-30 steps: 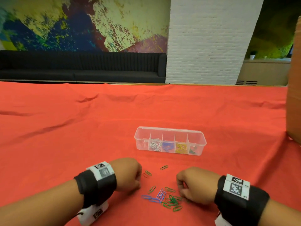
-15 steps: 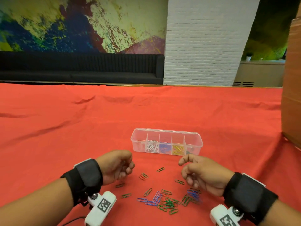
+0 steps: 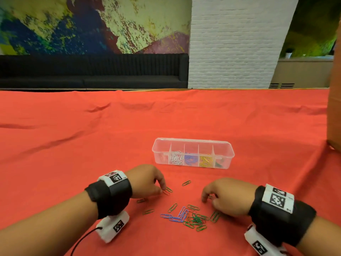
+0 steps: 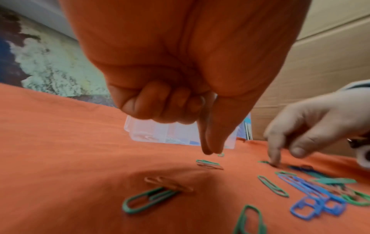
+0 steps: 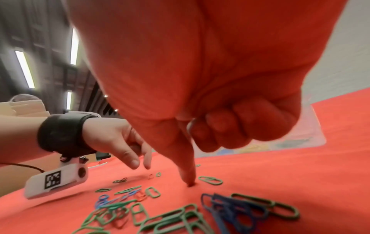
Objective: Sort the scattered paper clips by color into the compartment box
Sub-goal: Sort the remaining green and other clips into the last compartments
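Observation:
The clear compartment box (image 3: 192,145) stands on the red cloth and holds white, blue, yellow and green clips in separate sections. Loose green, blue and red paper clips (image 3: 191,218) lie in a heap in front of it. My left hand (image 3: 163,189) hovers palm down. Its straight thumb and index tips (image 4: 210,150) are just above a green and a red clip (image 4: 208,163), and its other fingers are curled. My right hand (image 3: 203,199) presses its straight index finger (image 5: 190,182) on the cloth beside a green clip (image 5: 211,180). Neither hand shows a clip in its grasp.
A tall cardboard box (image 3: 335,108) stands at the right edge of the table. A single green clip (image 3: 186,182) lies between the hands and the compartment box. The red cloth (image 3: 92,145) stretches far to the left and back. A black sofa and a white brick pillar lie beyond.
Both hands have turned palm down and dropped to the cloth. The left fingertips came down over the green and red clip pair, and the right index finger landed near the heap.

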Available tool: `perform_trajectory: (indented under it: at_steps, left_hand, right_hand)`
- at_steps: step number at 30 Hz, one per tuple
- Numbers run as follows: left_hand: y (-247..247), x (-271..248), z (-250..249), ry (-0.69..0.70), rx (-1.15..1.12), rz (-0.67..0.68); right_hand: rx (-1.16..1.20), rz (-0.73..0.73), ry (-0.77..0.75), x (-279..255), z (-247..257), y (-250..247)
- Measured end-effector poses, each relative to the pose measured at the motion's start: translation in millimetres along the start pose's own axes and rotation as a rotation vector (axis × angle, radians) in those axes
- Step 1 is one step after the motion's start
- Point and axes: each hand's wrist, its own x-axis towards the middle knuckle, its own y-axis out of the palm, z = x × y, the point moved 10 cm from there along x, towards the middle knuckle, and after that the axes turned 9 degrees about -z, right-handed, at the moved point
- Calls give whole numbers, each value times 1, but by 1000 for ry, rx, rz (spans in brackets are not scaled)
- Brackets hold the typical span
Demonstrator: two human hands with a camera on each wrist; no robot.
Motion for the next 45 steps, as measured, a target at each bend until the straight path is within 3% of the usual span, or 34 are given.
perform_trajectory:
  at_steps: [3,8,11,14,17,20,23,25,28,31,36,40,45]
  left_hand:
    - [8,1,-3,12,93,15]
    - [11,2,-18,144,247,-19]
    - [12,-3,-14,145,270,6]
    - [9,-4,-3,-38,-138,25]
    - [6,-5,-3,-262,-648,-22]
    - [19,-10,-21,-263,-775,62]
    - [35,-17,-46,-107,-690,223]
    - [42,-23,-59,43,-478,283]
    - [43,-26,-64,224,-28,206]
    - [33,-26,-57,273,160,85]
    - [23,-25,-59,306,182,22]
    - [26,-29,-81,375,173,30]
    - [20,-24,-63,244,266,38]
  right_hand:
    - [31,-48,-35,3,4,-6]
    - [96,28,-94,8,23,10]
    - [2,-42,-71,11,15,0]
    - [-82,-116,-67,12,12,-11]
    - [-27,-75,-118,13,30,-3]
    - [-84,-10,-158,16,44,11]
    - [-128,-16,-151,23,35,12]
    - [-134,-3,-121,26,21,14]
    - [-110,50,-47,25,-2,15]
    - [105,73,35,21,-18,6]
    - [1030,17,288,9,-34,1]
    - [1349,8,343,1,-34,11]
    - [1519,111,418,-9,-34,27]
